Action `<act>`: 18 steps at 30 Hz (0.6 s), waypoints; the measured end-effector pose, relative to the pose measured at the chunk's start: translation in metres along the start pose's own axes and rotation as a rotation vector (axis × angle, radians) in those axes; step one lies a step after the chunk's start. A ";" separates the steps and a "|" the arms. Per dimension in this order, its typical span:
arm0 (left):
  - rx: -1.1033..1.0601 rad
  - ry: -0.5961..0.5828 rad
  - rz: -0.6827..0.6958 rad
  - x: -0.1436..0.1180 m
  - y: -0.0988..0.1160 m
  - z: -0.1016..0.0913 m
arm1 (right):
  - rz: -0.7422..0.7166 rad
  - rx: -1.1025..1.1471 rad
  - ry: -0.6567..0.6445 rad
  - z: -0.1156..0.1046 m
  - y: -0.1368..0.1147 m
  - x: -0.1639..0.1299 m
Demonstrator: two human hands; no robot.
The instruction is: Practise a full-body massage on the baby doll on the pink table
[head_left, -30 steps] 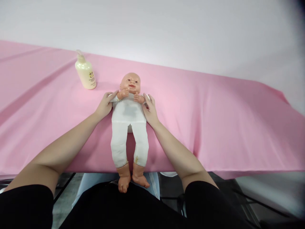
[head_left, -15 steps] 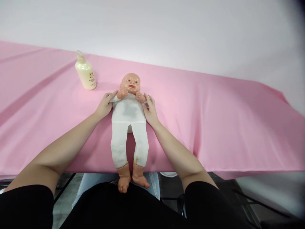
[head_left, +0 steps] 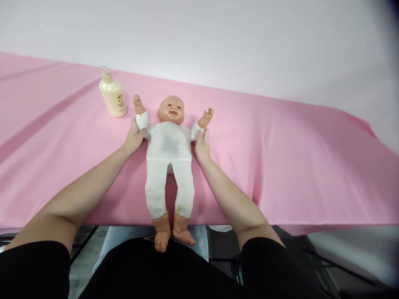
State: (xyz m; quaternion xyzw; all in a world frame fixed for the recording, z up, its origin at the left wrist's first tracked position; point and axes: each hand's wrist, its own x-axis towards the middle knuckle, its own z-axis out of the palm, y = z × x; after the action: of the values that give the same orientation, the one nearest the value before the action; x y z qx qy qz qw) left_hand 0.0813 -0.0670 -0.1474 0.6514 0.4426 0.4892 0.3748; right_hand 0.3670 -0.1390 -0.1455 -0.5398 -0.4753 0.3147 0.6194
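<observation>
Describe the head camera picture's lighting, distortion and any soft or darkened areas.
Head view: even, soft light, faint shadows beside the doll; wide-lens bowing curves the pink table edge; top-right corner darkened and blurred; bottle label too small to read.

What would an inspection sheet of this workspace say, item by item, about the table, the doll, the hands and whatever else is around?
Surface: table covered with a pink cloth, creased in places.
Job's things: baby doll in white clothes lies face up, arms spread upward, feet hanging past the near table edge.
Clutter: cream pump bottle stands upright, beside the doll's raised arm, apart from it.
Hands: left hand has its grip on the doll's upper arm nearest the bottle; right hand holds the doll's other upper arm.
Cables: nothing seen.
Surroundings: plain pale wall behind the table; below the table edge, the person's dark clothing and blurred dark frame parts.
</observation>
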 end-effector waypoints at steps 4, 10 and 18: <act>-0.037 -0.017 -0.028 0.000 0.004 -0.002 | 0.045 0.089 0.062 0.000 0.011 0.004; -0.037 -0.039 -0.029 -0.002 0.009 -0.002 | 0.030 0.145 0.056 0.001 0.013 0.005; 0.111 -0.132 0.165 -0.004 0.020 0.001 | -0.071 -0.014 -0.109 0.002 -0.009 -0.002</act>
State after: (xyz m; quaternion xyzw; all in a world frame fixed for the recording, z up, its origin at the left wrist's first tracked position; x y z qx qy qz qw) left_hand 0.0856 -0.0774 -0.1302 0.7362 0.3881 0.4491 0.3251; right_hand 0.3631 -0.1415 -0.1377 -0.5089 -0.5293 0.3180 0.5998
